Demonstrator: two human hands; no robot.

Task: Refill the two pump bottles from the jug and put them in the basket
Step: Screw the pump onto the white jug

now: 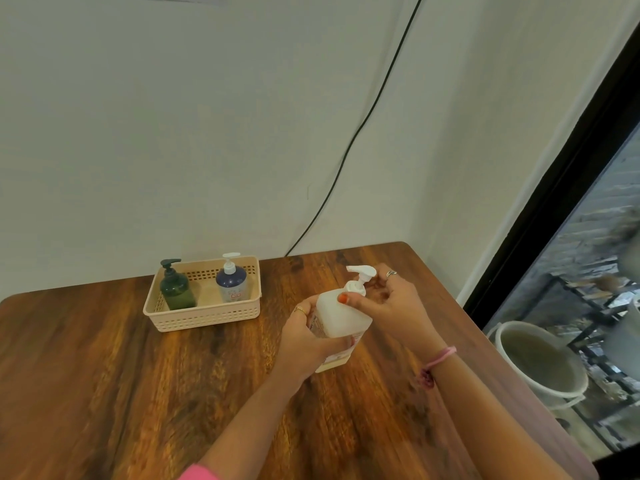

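A large white jug (pixel 337 320) with a white pump head (pixel 362 271) stands tilted on the wooden table (pixel 138 393), right of centre. My left hand (pixel 304 344) grips the jug's body from the left. My right hand (pixel 388 306) holds the pump's collar at the jug's neck, thumb on the shoulder. A beige slotted basket (pixel 204 317) sits at the back left of the table. Inside it stand a dark green pump bottle (pixel 177 289) on the left and a blue pump bottle (pixel 232 282) with a white pump on the right, both upright.
A black cable (pixel 353 143) runs down the white wall behind the table. Right of the table's edge is a dark-framed glass pane (pixel 571 188), with a white bucket (pixel 540 365) on the floor beyond it.
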